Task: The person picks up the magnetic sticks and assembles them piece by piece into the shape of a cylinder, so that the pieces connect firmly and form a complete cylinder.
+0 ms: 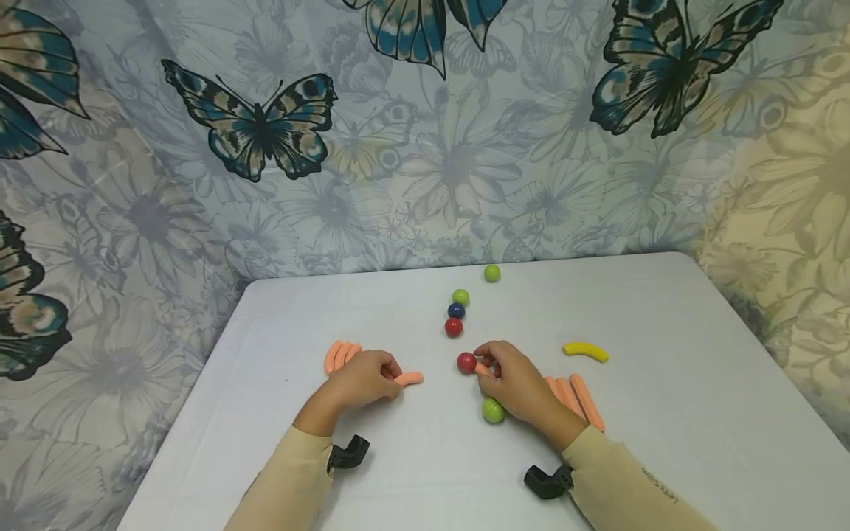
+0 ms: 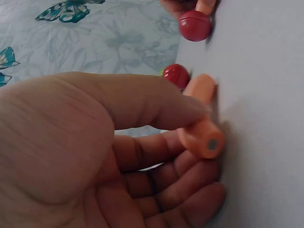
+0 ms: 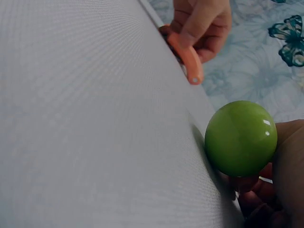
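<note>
My left hand pinches a short curved orange stick between thumb and fingers, low over the white table. In the left wrist view a grey round spot, like a magnet, shows on the end of this stick. My right hand holds another orange stick, mostly hidden by the fingers. Its tip meets a red ball. Just below the right hand sits a green ball, which looms large in the right wrist view. Beside the left hand lie several curved orange sticks, partly covered by it.
Longer orange sticks lie side by side behind the right wrist. A yellow curved stick is farther right. Toward the back, a red ball, a blue ball and a green ball form a row; another green ball stands near the far edge.
</note>
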Available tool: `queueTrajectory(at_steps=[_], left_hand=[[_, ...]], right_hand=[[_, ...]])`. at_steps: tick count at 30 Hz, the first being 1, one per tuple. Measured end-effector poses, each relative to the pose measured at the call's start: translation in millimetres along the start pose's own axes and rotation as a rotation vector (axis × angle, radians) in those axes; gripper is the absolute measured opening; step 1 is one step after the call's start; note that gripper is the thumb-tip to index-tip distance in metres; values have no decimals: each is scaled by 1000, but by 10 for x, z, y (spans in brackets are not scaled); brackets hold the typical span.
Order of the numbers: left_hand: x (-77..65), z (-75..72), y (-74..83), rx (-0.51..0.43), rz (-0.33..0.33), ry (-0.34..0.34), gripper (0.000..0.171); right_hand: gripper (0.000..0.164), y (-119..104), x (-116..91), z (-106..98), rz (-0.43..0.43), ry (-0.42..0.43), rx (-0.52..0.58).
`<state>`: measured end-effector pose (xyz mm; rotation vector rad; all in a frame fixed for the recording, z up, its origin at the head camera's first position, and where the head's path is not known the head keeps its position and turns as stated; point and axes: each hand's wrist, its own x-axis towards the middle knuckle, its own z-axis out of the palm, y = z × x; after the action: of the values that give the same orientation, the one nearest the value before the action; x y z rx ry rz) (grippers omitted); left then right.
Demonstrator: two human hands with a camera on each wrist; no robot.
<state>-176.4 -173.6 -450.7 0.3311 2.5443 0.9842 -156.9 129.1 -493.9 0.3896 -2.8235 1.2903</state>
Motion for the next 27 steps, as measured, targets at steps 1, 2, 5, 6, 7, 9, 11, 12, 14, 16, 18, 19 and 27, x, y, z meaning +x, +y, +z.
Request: queueTrajectory(at_steps=[1,2,5,6,7,9,11,12,14,16,18,19,27], left_hand=[[12,26,2,5,11,13,15],[24,52,6,4,19,24,13],[59,132,24,-21,50,55,8],[70,159,31,-31,61,65,6],[79,184,39,-41,71,74,4],[91,232,64,-62,90,92,10],[98,277,90,-84,104,108,19],[100,299,105,-95,108,114,21],[105,340,130,-116,122,120,23],[115,378,146,-134,128,122,22],[127,409,158,-154,137,118,16],[133,423,163,-161,140,117,15],[146,468,207,-167,124,127,18]], right_hand=[[35,1,-1,0,4,-1,-3],[34,0,-3,1,9,0,-8],[32,-6,-7,0,16,2,-18],[31,-7,-8,0,16,2,-19],[31,-10,-9,-1,15,2,-20],[30,-17,-10,-1,12,3,-18],[30,-21,-17,0,6,0,-13],[30,-20,-18,2,6,0,-11],[30,-19,-20,9,2,0,-8],[30,-14,-22,16,-7,-2,-5],[30,-12,-18,22,-8,-3,-1],[30,-11,-17,24,-10,-6,0],[32,-21,-11,20,-11,-23,6]])
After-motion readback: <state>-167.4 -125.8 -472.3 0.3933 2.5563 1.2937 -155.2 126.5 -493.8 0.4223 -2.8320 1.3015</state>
